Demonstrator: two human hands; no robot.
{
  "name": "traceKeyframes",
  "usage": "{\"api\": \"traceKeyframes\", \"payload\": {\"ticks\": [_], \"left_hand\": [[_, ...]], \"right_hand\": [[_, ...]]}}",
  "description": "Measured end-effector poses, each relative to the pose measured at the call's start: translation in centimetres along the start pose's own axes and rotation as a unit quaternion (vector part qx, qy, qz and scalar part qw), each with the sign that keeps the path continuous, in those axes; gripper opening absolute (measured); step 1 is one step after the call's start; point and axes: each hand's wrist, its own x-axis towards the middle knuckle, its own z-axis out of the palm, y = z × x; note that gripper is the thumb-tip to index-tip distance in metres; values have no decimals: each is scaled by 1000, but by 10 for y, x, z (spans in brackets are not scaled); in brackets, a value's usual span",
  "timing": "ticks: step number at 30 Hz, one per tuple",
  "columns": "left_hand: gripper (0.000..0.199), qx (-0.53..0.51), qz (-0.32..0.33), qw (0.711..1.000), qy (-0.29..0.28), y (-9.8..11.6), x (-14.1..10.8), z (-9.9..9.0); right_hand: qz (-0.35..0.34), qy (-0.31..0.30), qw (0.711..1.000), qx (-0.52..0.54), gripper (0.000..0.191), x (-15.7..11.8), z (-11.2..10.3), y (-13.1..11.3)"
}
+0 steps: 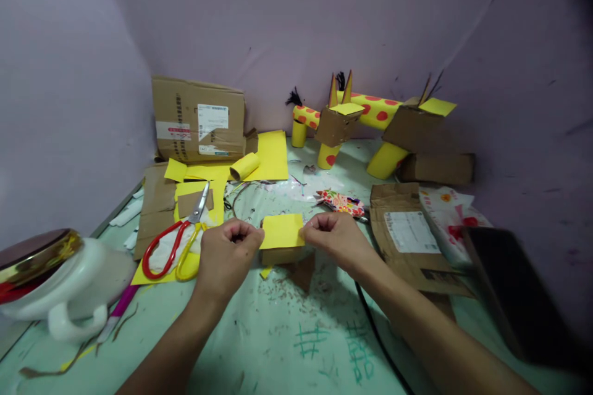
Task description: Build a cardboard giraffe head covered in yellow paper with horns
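Observation:
A small piece of yellow paper point(281, 231) lies over the top of a little cardboard box point(280, 255) in the middle of the table. My left hand point(231, 253) pinches the paper's left edge between thumb and curled fingers. At the opposite edge, my right hand point(336, 237) pinches it the same way. Below the box is a brown cardboard scrap point(303, 273), with a tiny yellow scrap point(265, 272) near it. Scissors point(178, 241) with one red and one yellow handle rest left of my left hand, on paper and cardboard.
Two cardboard-headed animal figures, a small one point(340, 125) and a bigger one point(414, 123), stand at the back right. A yellow tube point(244, 166) lies before a cardboard box point(185, 117). A white cup point(78, 284) is at left, a dark phone-like object point(514, 296) at right. A black cable point(376, 327) crosses the front.

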Motion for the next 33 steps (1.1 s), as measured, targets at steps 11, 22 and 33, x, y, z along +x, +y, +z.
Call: {"api": "traceKeyframes", "payload": {"ticks": [11, 22, 33], "left_hand": [[17, 54, -20, 998, -2, -1, -1, 2], [20, 139, -11, 990, -24, -8, 1, -2], [40, 9, -12, 989, -148, -14, 9, -19]], "right_hand": [[-18, 17, 998, -52, 7, 3, 1, 8], [-18, 14, 999, -46, 9, 4, 2, 11], [-151, -140, 978, 40, 81, 5, -13, 15]]}}
